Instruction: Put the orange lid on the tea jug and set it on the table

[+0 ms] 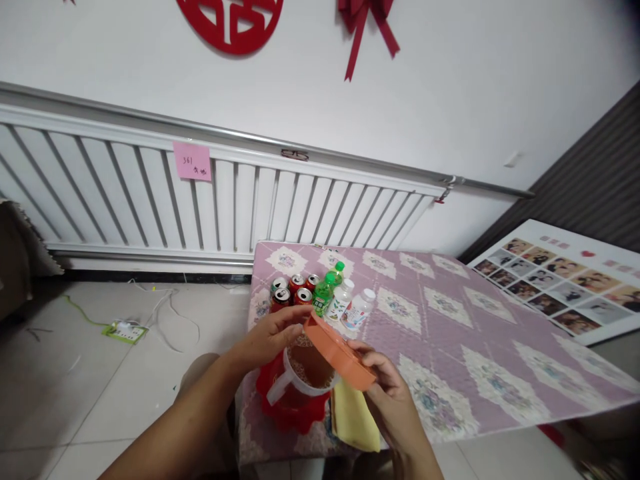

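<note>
Right hand (389,383) fingers grip tilted orange lid (340,353), left hand (280,333) fingers touching its upper end, grip unclear, probably angled to clear pitcher (306,388).

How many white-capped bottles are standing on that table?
2: one white-capped bottle right beside the green-capped bottles, and the other just to its right.

Five cans (303,297) show, with two green bottles (322,299), two white bottles (358,311), one pitcher (281,385), one lid (342,352), one yellow cloth (356,420), one red tray (301,423), two hands (267,339), one power strip (124,331), one radiator (286,200) and one pink note (193,162).
</note>
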Action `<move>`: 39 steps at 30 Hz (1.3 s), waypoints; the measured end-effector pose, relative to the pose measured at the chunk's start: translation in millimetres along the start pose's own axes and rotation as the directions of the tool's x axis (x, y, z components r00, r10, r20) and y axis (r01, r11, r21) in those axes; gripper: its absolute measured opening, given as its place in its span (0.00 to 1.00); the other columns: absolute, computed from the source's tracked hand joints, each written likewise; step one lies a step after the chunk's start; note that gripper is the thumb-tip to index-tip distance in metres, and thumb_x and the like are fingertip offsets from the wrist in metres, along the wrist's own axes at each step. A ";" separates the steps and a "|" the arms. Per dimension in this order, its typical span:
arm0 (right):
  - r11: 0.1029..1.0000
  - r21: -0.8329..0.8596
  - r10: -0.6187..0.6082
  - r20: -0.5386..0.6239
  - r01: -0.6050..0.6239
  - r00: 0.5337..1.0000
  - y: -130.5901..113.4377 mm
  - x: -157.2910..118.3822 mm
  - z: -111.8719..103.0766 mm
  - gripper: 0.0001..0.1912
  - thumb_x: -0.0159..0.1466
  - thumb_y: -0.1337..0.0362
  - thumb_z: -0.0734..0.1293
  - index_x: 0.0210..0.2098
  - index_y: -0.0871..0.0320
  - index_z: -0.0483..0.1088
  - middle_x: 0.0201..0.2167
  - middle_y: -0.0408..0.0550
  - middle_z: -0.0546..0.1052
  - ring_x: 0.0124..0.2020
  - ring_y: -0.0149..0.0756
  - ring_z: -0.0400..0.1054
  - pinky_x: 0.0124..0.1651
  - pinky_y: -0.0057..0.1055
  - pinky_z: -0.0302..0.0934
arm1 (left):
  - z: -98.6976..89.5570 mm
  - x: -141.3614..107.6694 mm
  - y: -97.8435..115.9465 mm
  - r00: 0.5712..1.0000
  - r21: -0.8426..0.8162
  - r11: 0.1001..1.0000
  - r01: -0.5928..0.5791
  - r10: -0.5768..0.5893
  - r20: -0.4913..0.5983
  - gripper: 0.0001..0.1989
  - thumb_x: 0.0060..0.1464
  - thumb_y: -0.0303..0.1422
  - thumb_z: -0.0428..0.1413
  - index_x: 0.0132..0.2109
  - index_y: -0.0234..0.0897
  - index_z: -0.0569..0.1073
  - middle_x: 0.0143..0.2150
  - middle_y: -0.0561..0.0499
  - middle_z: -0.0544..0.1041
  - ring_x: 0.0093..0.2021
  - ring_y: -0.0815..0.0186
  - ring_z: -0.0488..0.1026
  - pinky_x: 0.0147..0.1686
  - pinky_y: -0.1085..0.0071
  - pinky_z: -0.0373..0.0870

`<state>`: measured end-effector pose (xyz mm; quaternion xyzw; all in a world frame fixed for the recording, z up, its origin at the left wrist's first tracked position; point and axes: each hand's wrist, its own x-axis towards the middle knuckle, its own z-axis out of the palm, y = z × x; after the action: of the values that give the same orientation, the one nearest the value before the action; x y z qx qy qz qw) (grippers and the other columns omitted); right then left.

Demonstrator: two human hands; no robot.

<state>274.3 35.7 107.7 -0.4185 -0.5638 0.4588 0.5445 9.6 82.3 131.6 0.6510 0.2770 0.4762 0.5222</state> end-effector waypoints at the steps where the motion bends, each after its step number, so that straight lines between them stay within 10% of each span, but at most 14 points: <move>1: 1.000 0.024 0.017 -0.013 -0.017 1.000 0.1 1.1 -0.7 0.18 0.54 0.46 0.75 0.33 0.50 0.71 0.54 0.51 0.77 0.56 0.49 0.72 0.52 0.44 0.68 | 0.3 1.2 0.4 1.000 0.012 1.000 0.001 -0.001 0.001 0.21 0.63 0.40 0.56 0.62 0.42 0.71 0.62 0.45 0.75 0.61 0.55 0.72 0.60 0.55 0.70; 12: 0.986 0.152 0.086 -0.068 -0.075 0.994 14.5 10.6 -1.2 0.30 0.53 0.35 0.71 0.45 0.48 0.74 0.43 0.53 0.82 0.44 0.49 0.77 0.47 0.49 0.72 | 6.4 8.4 -4.8 0.994 0.060 0.996 -0.064 0.069 -0.082 0.13 0.56 0.31 0.61 0.50 0.40 0.78 0.51 0.46 0.79 0.53 0.58 0.76 0.56 0.59 0.72; 20: 0.971 0.162 0.203 -0.153 -0.178 0.967 14.3 17.7 3.2 0.23 0.57 0.46 0.74 0.47 0.49 0.76 0.49 0.51 0.81 0.45 0.45 0.78 0.51 0.46 0.72 | 7.3 -4.0 4.8 0.986 0.222 0.968 -0.119 0.141 -0.089 0.11 0.57 0.29 0.60 0.48 0.38 0.76 0.47 0.45 0.78 0.49 0.60 0.75 0.52 0.61 0.72; 39: 0.978 -0.209 -0.022 -0.212 -0.024 0.977 -5.4 7.0 13.2 0.23 0.60 0.48 0.71 0.51 0.50 0.74 0.52 0.53 0.79 0.54 0.47 0.73 0.57 0.46 0.68 | 18.4 -18.1 -1.6 0.917 0.670 0.682 -0.293 0.398 -0.004 0.15 0.57 0.22 0.55 0.51 0.41 0.73 0.49 0.45 0.78 0.49 0.61 0.76 0.50 0.65 0.74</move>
<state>260.8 40.5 114.8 -0.5208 -0.5473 0.3494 0.5543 19.4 59.6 124.0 0.7951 0.3365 0.4853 0.1381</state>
